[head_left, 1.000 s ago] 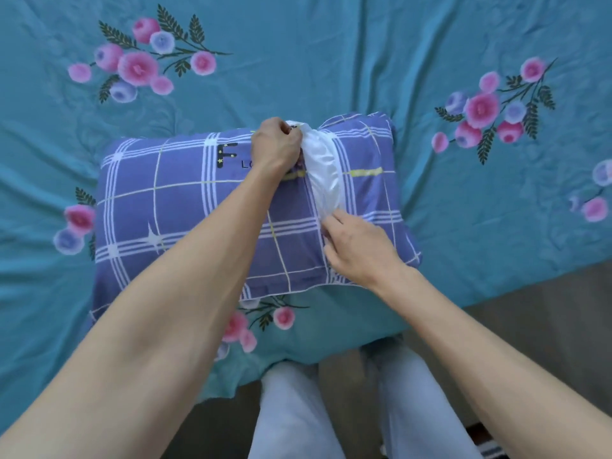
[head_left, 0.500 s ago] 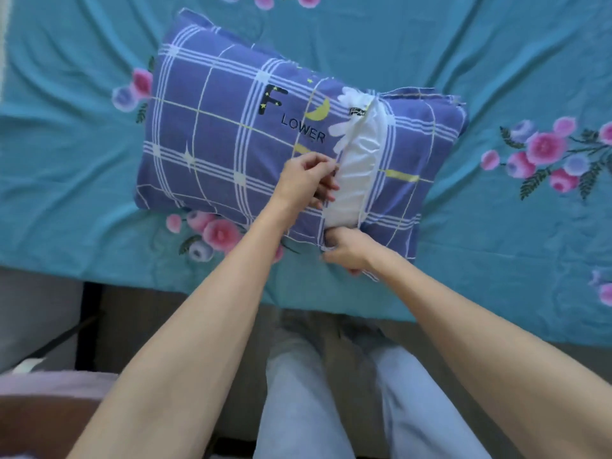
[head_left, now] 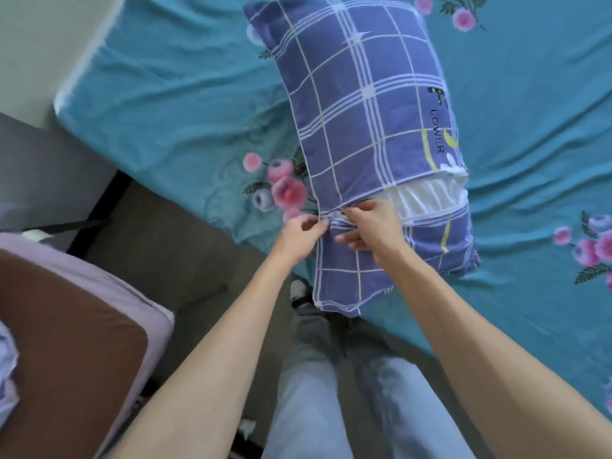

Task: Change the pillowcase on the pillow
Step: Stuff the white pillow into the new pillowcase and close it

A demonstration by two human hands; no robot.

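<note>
Teal sheet (head_left: pixel 185 104) bears pillowcase (head_left: pixel 361 104); left hand (head_left: pixel 299 238), right hand (head_left: pixel 372 228) pinch its opening edge.

Free room: you are looking at bare teal bedsheet (head_left: pixel 185 104) lying open left of the pillow (head_left: pixel 357 104), and more sheet stretching open to its right. Obstacles: your left hand (head_left: pixel 299 236) and right hand (head_left: pixel 372 226) are crowding the pillow's near left edge, pinching the pillowcase (head_left: pixel 344 286) there. A brown and lilac piece of furniture (head_left: pixel 76 332), possibly a chair, is blocking the lower left. Grey floor (head_left: pixel 178 246) between it and the bed is lying open.
</note>
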